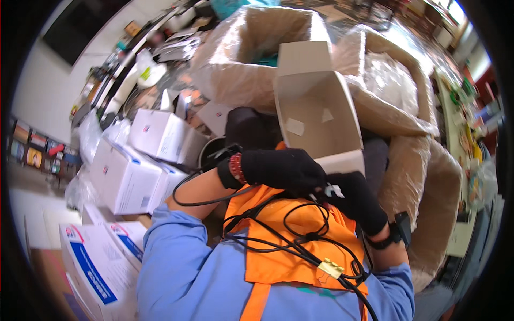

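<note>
White boxes (126,179) sit well off to the left of the fingers. The left hand (281,168), in a black glove, curls its fingers around a black cable (289,243) and a small white plug (333,190). The right hand (360,200) grips the open cardboard box (316,107), which stands just above both hands, and also touches the plug
</note>
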`<action>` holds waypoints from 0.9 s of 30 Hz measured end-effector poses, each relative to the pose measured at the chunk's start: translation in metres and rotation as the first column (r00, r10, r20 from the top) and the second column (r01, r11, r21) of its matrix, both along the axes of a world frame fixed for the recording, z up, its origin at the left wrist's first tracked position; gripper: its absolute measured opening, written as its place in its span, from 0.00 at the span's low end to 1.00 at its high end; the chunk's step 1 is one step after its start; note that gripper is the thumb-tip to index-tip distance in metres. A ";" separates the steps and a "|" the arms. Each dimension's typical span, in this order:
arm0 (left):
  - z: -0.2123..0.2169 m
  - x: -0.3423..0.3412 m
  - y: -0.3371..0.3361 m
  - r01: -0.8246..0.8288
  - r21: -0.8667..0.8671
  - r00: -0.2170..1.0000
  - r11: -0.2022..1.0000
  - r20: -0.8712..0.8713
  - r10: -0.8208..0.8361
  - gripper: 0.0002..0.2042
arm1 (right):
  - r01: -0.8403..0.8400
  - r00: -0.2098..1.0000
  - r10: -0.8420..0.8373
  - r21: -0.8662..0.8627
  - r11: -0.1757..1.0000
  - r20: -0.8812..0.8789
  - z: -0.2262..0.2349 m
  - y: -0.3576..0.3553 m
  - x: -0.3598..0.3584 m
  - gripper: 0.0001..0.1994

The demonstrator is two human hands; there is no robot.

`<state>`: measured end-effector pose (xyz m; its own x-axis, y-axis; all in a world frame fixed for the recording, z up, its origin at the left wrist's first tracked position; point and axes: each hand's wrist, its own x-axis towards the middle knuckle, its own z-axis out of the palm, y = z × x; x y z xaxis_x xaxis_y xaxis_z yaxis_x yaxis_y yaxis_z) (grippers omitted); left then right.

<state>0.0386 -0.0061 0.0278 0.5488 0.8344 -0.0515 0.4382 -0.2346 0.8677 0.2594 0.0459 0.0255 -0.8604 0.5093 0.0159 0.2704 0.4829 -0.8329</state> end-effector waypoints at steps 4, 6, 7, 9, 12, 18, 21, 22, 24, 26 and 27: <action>-0.002 -0.003 -0.016 0.146 -0.268 0.978 0.952 0.185 -0.097 0.13 | 0.024 0.999 -0.014 -0.340 0.940 0.031 0.029 -0.030 0.006 0.07; 0.005 -0.005 -0.024 0.158 -0.227 0.979 0.961 0.161 -0.123 0.12 | 0.028 0.997 0.004 -0.424 0.905 0.074 0.034 -0.036 0.007 0.06; 0.012 -0.006 -0.028 0.143 -0.231 0.981 0.962 0.158 -0.108 0.12 | 0.083 0.995 -0.046 -0.475 0.876 0.090 0.036 -0.041 0.007 0.07; 0.022 -0.009 -0.030 0.130 -0.272 0.990 0.954 0.083 -0.111 0.11 | 0.143 0.989 -0.100 -0.516 0.845 0.112 0.037 -0.046 0.012 0.08; -0.008 -0.048 -0.037 0.085 -0.030 0.901 0.996 0.429 -0.064 0.11 | 0.343 0.885 -0.466 -0.689 0.638 0.008 0.022 -0.055 0.052 0.10; -0.093 -0.217 -0.091 -0.305 0.344 0.596 0.888 -0.658 0.460 0.11 | 0.727 0.618 -0.693 0.606 0.323 -0.372 0.012 0.057 0.229 0.19; -0.176 -0.253 -0.132 -0.282 0.381 0.329 0.881 -0.824 0.462 0.11 | 0.538 0.459 -0.798 0.837 -0.099 -0.389 -0.008 0.115 0.315 0.16; -0.189 -0.250 -0.131 -0.358 0.399 0.355 0.844 -0.778 0.518 0.11 | 0.380 0.389 -0.838 0.895 -0.233 -0.383 -0.030 0.127 0.362 0.16; -0.211 -0.259 -0.131 -0.440 0.328 0.334 0.836 -0.805 0.491 0.11 | 0.203 0.299 -0.874 0.920 -0.335 -0.384 -0.080 0.139 0.435 0.17; -0.218 -0.256 -0.138 -0.525 0.241 0.312 0.816 -0.837 0.448 0.11 | 0.505 0.110 -0.981 0.859 -0.085 -0.161 -0.117 0.129 0.466 0.18; -0.210 -0.247 -0.137 -0.638 0.213 0.341 0.740 -0.784 0.519 0.13 | 0.774 0.011 -0.994 0.628 0.079 0.111 -0.131 0.121 0.474 0.20</action>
